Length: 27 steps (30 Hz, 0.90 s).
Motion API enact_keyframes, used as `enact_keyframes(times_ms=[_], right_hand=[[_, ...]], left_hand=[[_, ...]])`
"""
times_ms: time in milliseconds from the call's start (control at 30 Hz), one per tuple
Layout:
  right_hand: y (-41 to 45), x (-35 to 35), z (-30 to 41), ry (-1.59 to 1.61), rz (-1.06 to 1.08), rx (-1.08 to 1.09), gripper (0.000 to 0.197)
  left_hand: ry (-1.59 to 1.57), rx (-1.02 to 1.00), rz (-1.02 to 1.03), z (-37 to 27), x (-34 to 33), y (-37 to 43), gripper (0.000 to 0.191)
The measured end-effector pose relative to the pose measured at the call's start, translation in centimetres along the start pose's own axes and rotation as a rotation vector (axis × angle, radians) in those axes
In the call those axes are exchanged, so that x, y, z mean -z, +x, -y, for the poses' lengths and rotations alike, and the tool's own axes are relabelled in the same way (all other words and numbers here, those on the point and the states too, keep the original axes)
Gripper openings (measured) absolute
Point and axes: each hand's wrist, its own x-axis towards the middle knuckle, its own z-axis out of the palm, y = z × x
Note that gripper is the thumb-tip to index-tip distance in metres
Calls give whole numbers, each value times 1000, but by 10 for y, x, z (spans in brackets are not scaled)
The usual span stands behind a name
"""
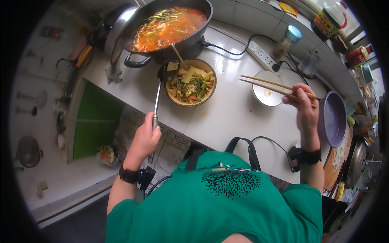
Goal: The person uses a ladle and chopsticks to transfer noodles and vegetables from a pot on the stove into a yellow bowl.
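My left hand (145,135) grips the handle of a metal ladle (156,100). The ladle's dark bowl, with a pale piece of food in it, is over the left rim of a food bowl (191,104) filled with cooked vegetables. Wooden chopsticks (273,88) are held in my right hand (304,106), their tips pointing left past a small white bowl (264,101) with a little residue inside. Behind the food bowl stands a large black pot (182,45) of red soup with vegetables and noodles. A pale strip hangs over the pot's near rim.
A power strip (262,56) with plugged cords runs along the tiled wall beside a blue-lidded jar (293,34). At the right are a purple basin (333,118) and a wooden cutting board (332,170) with noodles on it. A crumpled cloth (113,76) lies left of the pot.
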Motion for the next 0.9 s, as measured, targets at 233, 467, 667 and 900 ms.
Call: enact_keyframes(times_ms=[233, 467, 667, 900], right_hand=[[49, -97, -48, 417, 123, -138, 22], [83, -138, -73, 614, 38, -284, 20], [85, -126, -61, 654, 62, -307, 18], [97, -115, -24, 738, 167, -210, 19]], left_hand=[[-29, 21, 5, -2, 6, -3, 41], [-34, -7, -19, 12, 7, -11, 43], [-63, 20, -20, 16, 11, -14, 43], [-80, 37, 16, 7, 12, -13, 44]])
